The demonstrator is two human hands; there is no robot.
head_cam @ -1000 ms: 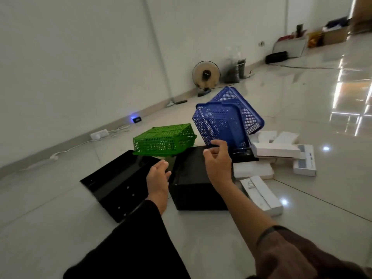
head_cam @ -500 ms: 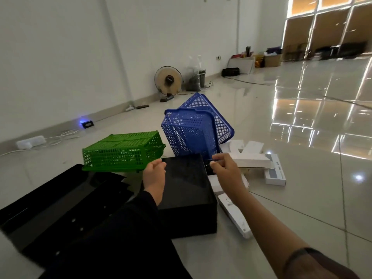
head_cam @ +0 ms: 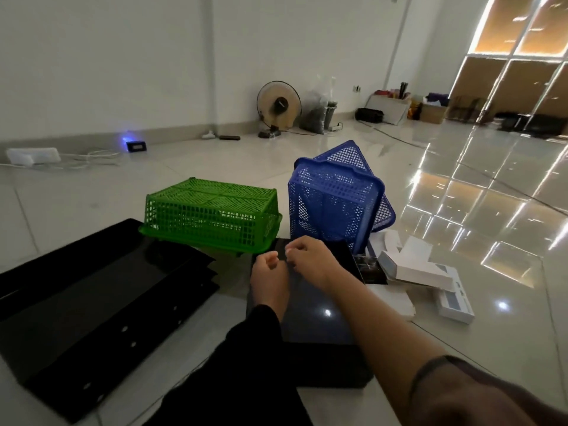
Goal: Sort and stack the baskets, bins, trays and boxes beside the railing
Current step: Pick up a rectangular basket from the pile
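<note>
A green mesh basket (head_cam: pixel 212 213) lies upside down, its near rim resting on a stack of flat black trays (head_cam: pixel 92 302) at the left. Two blue mesh baskets stand tipped on their sides, the front one (head_cam: pixel 335 201) leaning against the one behind (head_cam: pixel 349 153). A glossy black box (head_cam: pixel 316 321) sits on the floor in front of me. My left hand (head_cam: pixel 270 279) and my right hand (head_cam: pixel 312 259) are close together over the box's far left part, fingers curled, nothing visible in either. Several white boxes (head_cam: pixel 418 269) lie jumbled at the right.
A shiny tiled floor (head_cam: pixel 461 210) stretches to the right. Along the wall stand a fan (head_cam: pixel 279 106), a white power strip (head_cam: pixel 32 155) with cables, and a small device with a blue light (head_cam: pixel 136 146). Cartons and clutter (head_cam: pixel 396 106) sit at the far corner.
My hands left the box's far corners and came together over its far left part. My view swung right and drew closer to the baskets.
</note>
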